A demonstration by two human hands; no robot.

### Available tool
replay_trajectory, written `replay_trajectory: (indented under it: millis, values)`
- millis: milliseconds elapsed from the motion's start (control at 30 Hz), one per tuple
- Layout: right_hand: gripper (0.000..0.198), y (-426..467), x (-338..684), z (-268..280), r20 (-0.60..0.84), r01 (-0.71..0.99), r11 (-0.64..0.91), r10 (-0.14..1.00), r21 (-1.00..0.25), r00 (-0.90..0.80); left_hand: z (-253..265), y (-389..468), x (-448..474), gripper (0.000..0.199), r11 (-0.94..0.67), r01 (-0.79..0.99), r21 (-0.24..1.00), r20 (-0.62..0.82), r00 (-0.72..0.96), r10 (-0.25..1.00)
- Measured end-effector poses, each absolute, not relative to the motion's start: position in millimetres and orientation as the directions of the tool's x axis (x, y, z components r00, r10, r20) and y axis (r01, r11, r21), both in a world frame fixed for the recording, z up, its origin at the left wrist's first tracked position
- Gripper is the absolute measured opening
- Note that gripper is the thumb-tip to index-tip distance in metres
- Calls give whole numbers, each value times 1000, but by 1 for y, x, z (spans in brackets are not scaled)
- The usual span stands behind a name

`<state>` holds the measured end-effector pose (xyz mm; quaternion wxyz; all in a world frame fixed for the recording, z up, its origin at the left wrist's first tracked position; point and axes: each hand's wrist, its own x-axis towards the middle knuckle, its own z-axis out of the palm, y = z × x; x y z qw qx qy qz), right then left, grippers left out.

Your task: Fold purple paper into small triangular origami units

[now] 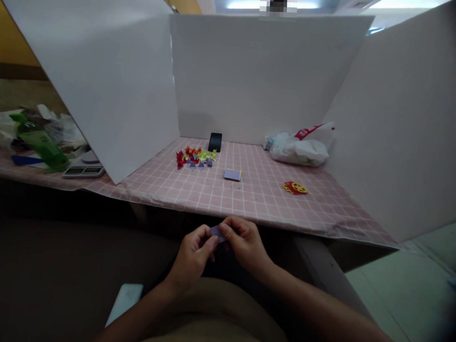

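"One small purple piece (216,233), paper by the look of it. Where exactly is it?"

"Off the table (264,205), just in front of its near edge. The left hand (192,252) pinches one end between thumb and fingers, and the right hand (246,241) pinches the other, its thumb lying over the top."

"So neither is free. Which step would you say this is?"

"Folding or pressing a crease, I'd judge. The fingers cover too much to tell how many folds it has."

"Anything on the table to back that up?"

"About midway between the near and far edges lies a flat stack (232,174), purple on top. Left of that, closer to the far edge, sits a cluster of small pointed pieces (193,158) in red, orange, yellow and purple. They look folded, so the held one seems unfinished by comparison."

"And what does the next move call for?"

"A steady pinch from the left, I think, while the right thumb lines up the edge and presses firmly along the crease. Something that small could skew easily, so pressing before the edges meet might leave it crooked."
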<state>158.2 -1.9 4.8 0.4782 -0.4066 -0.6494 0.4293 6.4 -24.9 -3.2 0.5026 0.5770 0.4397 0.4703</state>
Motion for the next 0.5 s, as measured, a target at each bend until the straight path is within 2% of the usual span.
replay_trajectory:
  millis: [133, 267, 500]
  values:
    - [28, -3, 157, 1, 319, 165, 346, 933, -924, -168, -7, -25, 7, 26, -99, 86, 991, 87, 134, 987]
    - [25, 2, 158, 2, 300, 192, 350, 922, -917, -246, -9, -22, 4, 24, -110, 77, 991, 100, 119, 988]
    - [20, 11, 161, 7, 153, 50, 186, 913, -981, -377, -4, -22, 3, 27, -172, 86, 981, 174, -21, 985]
